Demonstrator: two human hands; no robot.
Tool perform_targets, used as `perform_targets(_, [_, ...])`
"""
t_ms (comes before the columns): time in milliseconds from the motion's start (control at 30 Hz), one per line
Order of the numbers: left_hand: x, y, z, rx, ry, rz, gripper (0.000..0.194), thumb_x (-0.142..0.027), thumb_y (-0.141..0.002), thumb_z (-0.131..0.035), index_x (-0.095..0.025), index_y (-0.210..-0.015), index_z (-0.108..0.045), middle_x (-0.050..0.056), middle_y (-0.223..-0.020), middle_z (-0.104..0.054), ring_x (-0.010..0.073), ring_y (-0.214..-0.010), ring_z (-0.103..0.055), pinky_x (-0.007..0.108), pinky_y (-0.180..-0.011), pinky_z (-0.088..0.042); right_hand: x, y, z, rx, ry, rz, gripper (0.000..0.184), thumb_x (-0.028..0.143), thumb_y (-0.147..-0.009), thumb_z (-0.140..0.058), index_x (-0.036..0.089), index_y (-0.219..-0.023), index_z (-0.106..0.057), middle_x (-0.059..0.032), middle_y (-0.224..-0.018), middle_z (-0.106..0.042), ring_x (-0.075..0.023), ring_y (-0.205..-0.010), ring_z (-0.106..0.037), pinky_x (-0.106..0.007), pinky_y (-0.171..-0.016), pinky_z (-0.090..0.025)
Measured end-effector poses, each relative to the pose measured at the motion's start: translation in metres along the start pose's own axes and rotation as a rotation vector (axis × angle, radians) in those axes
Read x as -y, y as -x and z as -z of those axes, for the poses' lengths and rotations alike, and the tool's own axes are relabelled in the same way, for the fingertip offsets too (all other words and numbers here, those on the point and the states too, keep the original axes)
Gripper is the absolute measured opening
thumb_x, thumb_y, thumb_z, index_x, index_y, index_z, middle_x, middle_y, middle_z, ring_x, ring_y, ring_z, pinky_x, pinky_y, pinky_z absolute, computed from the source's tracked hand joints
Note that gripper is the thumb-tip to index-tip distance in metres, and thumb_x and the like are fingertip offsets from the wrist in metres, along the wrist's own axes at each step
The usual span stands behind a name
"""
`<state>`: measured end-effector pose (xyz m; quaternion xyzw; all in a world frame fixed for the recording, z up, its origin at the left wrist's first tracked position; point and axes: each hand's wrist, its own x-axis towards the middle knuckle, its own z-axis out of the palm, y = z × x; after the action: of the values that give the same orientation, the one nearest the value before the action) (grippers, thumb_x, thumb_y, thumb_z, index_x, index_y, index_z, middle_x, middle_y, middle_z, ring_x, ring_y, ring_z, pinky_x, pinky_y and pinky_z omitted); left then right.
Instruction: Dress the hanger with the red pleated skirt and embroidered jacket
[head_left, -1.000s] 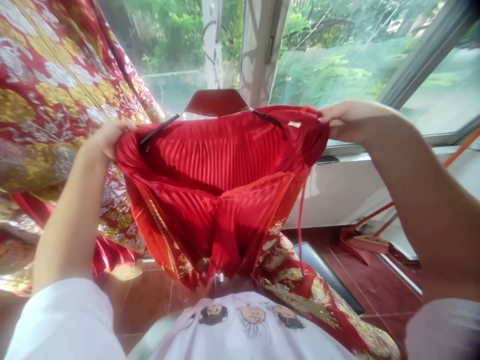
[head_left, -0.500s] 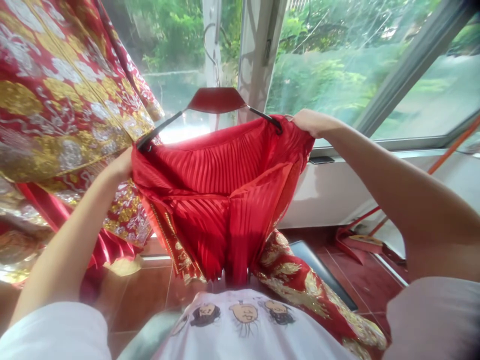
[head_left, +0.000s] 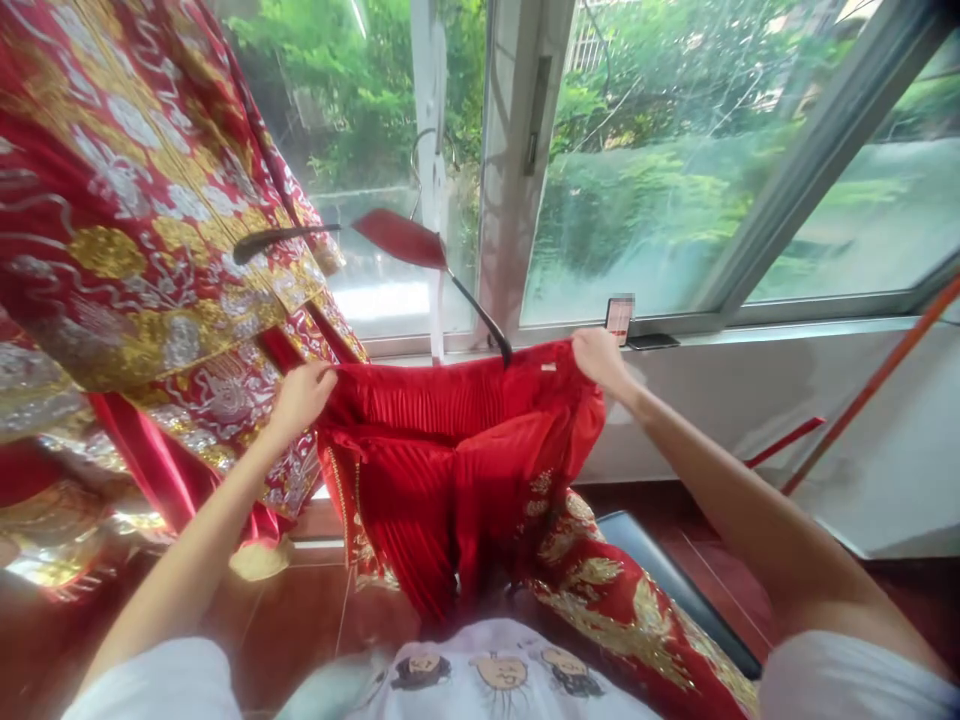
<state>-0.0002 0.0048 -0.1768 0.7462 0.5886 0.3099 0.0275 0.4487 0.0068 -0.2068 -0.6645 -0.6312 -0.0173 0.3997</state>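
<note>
A red pleated skirt (head_left: 405, 480) is stretched by its waistband between my two hands. My left hand (head_left: 304, 395) pinches the left end of the waistband. The right end is gripped by my right hand (head_left: 600, 358), near a small pale label inside the band. Above the skirt a dark hanger (head_left: 401, 237) with a red middle piece hangs tilted. Its right arm end reaches the waistband close to my right hand, while its left arm end is free of the cloth. Gold embroidery runs down the skirt's side panels.
An embroidered red and gold garment (head_left: 180, 220) hangs at the left. Behind the hanger are windows (head_left: 637, 180), with a phone (head_left: 619, 320) propped on the sill. A dark flat-topped seat (head_left: 675, 590) stands at lower right, and an orange pole (head_left: 870, 380) leans by the wall.
The skirt and both hands have come down, and the left waistband end has come off the hanger. The hanger now tilts, its left arm raised and its right arm lowered.
</note>
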Motion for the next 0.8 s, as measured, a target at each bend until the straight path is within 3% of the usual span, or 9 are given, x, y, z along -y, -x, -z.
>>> perform_targets(67, [0.008, 0.015, -0.004, -0.060, -0.141, -0.006, 0.022, -0.024, -0.088, -0.038, -0.016, -0.074, -0.052, 0.005, -0.070, -0.054, 0.0176, -0.063, -0.048, 0.027, -0.058, -0.025, -0.005, 0.024, -0.002, 0.055, -0.095, -0.134, 0.028, 0.030, -0.095, -0.051, 0.010, -0.077, -0.059, -0.0010, -0.068, -0.056, -0.0073, -0.060, -0.052, -0.021, -0.061, -0.047])
perform_targets(133, [0.020, 0.030, -0.011, -0.038, -0.238, -0.005, 0.018, -0.021, -0.088, -0.039, -0.017, -0.080, -0.055, 0.008, -0.079, -0.057, 0.0196, -0.066, -0.052, 0.027, -0.057, -0.024, -0.001, 0.047, -0.002, 0.122, -0.200, -0.222, 0.034, 0.024, -0.091, -0.046, 0.012, -0.059, -0.053, -0.0010, -0.053, -0.050, -0.0083, -0.048, -0.045, -0.021, -0.049, -0.039])
perform_targets(233, [0.037, 0.045, -0.020, 0.004, -0.204, 0.020, 0.011, -0.015, -0.082, -0.045, -0.017, -0.078, -0.055, 0.008, -0.079, -0.059, 0.0209, -0.068, -0.056, 0.027, -0.056, -0.025, 0.026, 0.072, 0.007, 0.164, -0.354, -0.279, 0.030, 0.025, -0.082, -0.041, 0.010, -0.064, -0.060, -0.0050, -0.056, -0.056, -0.0113, -0.047, -0.047, -0.023, -0.046, -0.036])
perform_targets(300, [0.042, 0.047, -0.023, -0.040, -0.152, 0.075, 0.013, -0.017, -0.085, -0.044, -0.017, -0.076, -0.053, 0.008, -0.075, -0.057, 0.0211, -0.069, -0.055, 0.027, -0.058, -0.028, 0.056, 0.080, 0.018, 0.124, -0.441, -0.223, 0.034, 0.033, -0.081, -0.042, 0.010, -0.076, -0.066, -0.0066, -0.069, -0.062, -0.0119, -0.056, -0.052, -0.023, -0.052, -0.039])
perform_targets(367, [0.042, 0.043, -0.023, -0.114, -0.079, 0.157, 0.020, -0.023, -0.090, -0.039, -0.017, -0.073, -0.048, 0.007, -0.070, -0.054, 0.0205, -0.067, -0.053, 0.028, -0.060, -0.030, 0.093, 0.083, 0.032, 0.066, -0.491, -0.078, 0.043, 0.048, -0.082, -0.046, 0.012, -0.083, -0.068, -0.0066, -0.077, -0.064, -0.0120, -0.064, -0.054, -0.023, -0.058, -0.039])
perform_targets(433, [0.041, 0.040, -0.024, -0.164, 0.028, 0.249, 0.028, -0.029, -0.092, -0.036, -0.018, -0.068, -0.044, 0.006, -0.064, -0.051, 0.0189, -0.064, -0.050, 0.028, -0.061, -0.033, 0.131, 0.081, 0.042, 0.060, -0.461, 0.036, 0.056, 0.063, -0.081, -0.048, 0.012, -0.091, -0.068, -0.0053, -0.073, -0.062, -0.0112, -0.061, -0.052, -0.023, -0.058, -0.037])
perform_targets(567, [0.036, 0.043, -0.029, -0.132, 0.342, 0.430, 0.035, -0.041, -0.090, -0.034, -0.018, -0.066, -0.044, 0.003, -0.060, -0.053, 0.0157, -0.058, -0.049, 0.025, -0.056, -0.039, 0.187, 0.075, 0.051, 0.090, -0.319, 0.086, 0.065, 0.074, -0.077, -0.051, 0.012, -0.092, -0.065, -0.0017, -0.059, -0.053, -0.0099, -0.055, -0.045, -0.022, -0.057, -0.031])
perform_targets(667, [0.032, 0.054, -0.028, -0.070, 0.573, 0.554, 0.031, -0.045, -0.084, -0.041, -0.018, -0.071, -0.048, 0.002, -0.061, -0.057, 0.0149, -0.055, -0.052, 0.026, -0.056, -0.046, 0.196, 0.075, 0.052, 0.169, -0.309, 0.117, 0.054, 0.067, -0.076, -0.058, 0.013, -0.079, -0.063, -0.0024, -0.062, -0.053, -0.0085, -0.056, -0.043, -0.021, -0.054, -0.029])
perform_targets(800, [0.026, 0.059, -0.018, 0.034, 0.764, 0.705, 0.020, -0.038, -0.075, -0.049, -0.019, -0.069, -0.049, 0.003, -0.058, -0.058, 0.0179, -0.053, -0.058, 0.030, -0.056, -0.052, 0.173, 0.076, 0.051, 0.482, -0.424, 0.115, 0.038, 0.049, -0.077, -0.059, 0.013, -0.063, -0.057, 0.0007, -0.054, -0.045, -0.0047, -0.047, -0.031, -0.020, -0.047, -0.020])
